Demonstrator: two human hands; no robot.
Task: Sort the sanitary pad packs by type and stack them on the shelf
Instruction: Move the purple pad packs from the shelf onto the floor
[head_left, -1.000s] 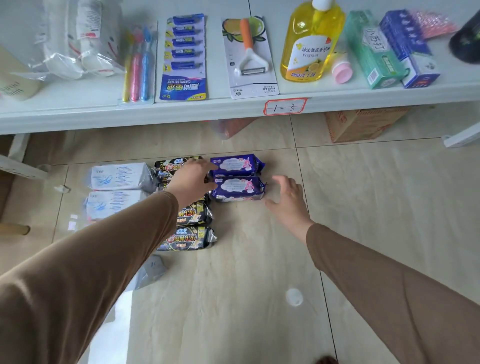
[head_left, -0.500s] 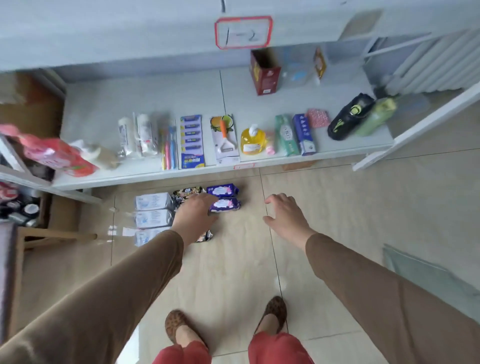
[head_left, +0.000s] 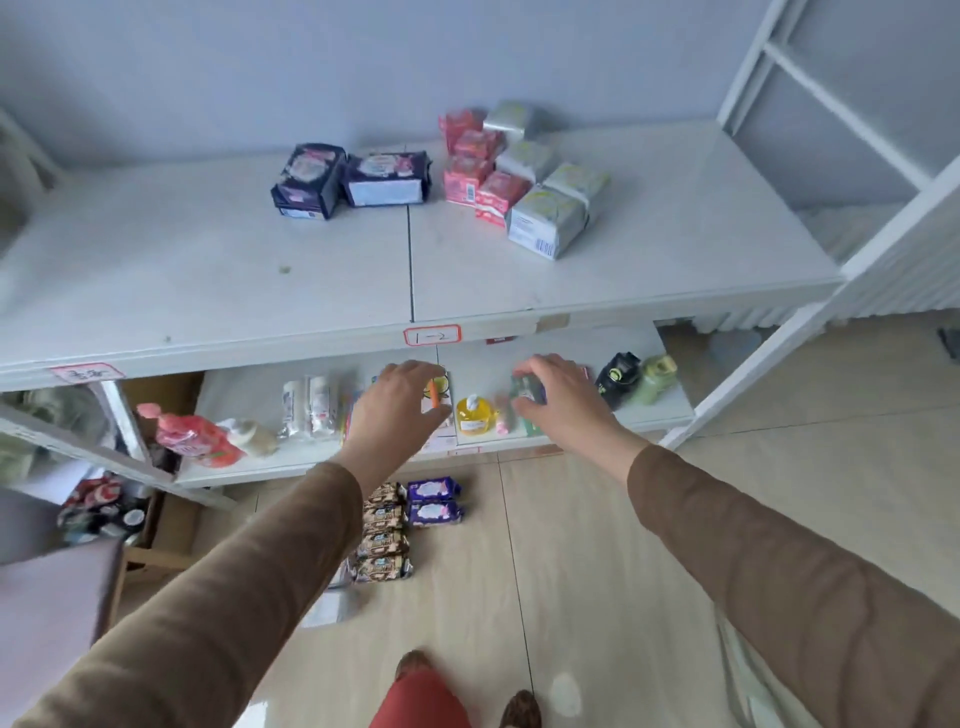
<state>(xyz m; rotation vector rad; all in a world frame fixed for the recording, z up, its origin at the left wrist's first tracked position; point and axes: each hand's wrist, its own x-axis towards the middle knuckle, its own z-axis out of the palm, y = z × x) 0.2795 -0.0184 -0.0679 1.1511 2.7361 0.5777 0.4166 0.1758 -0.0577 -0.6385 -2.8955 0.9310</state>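
Observation:
Two purple sanitary pad packs lie on the floor beside a row of several black-and-gold packs; my left arm hides most of the white packs next to them. On the upper shelf stand two dark purple packs, a group of red packs and grey-green packs. My left hand and my right hand hover in front of the lower shelf, well above the floor packs. Both have loosely curled fingers and hold nothing.
The lower shelf carries a yellow soap bottle, toothbrushes, boxes and a black-and-green pouch. A white frame post slants at the right. Clutter and a red pouch sit at the left. My feet stand on the tiled floor.
The view has risen from the floor packs to the upper shelf. Both hands lifted off the floor packs to lower-shelf height, holding nothing.

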